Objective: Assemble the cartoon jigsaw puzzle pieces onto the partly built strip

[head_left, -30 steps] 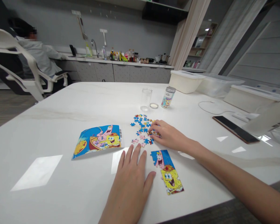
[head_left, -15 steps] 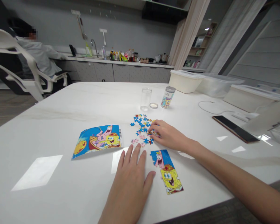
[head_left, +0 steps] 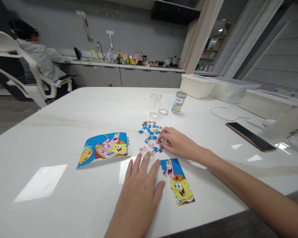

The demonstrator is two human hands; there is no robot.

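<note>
My left hand (head_left: pixel 139 188) lies flat on the white table with its fingers spread, holding nothing. Its fingertips are just short of the loose puzzle pieces (head_left: pixel 152 136), mostly blue with some pink and yellow. At the right side of that pile, my right hand (head_left: pixel 177 142) has its fingers curled and the thumb and fingertips drawn together on a puzzle piece, partly hidden by the fingers. Beside my left thumb sits a joined section of puzzle (head_left: pixel 180 185) with a pink and a yellow cartoon figure. Left of the pile, a folded picture sheet (head_left: pixel 105 148) shows the same figures.
Behind the pieces stand a clear jar (head_left: pixel 155 105), a round lid (head_left: pixel 163 112) and a printed jar with a silver cap (head_left: pixel 178 103). A phone (head_left: pixel 250 136), cable and storage boxes (head_left: pixel 198 86) occupy the right. Someone in a grey top (head_left: pixel 41 59) sits at the far left.
The fingers of my left hand have shifted slightly, the index finger now nearer the joined section. My right hand stays at the pile, almost unmoved.
</note>
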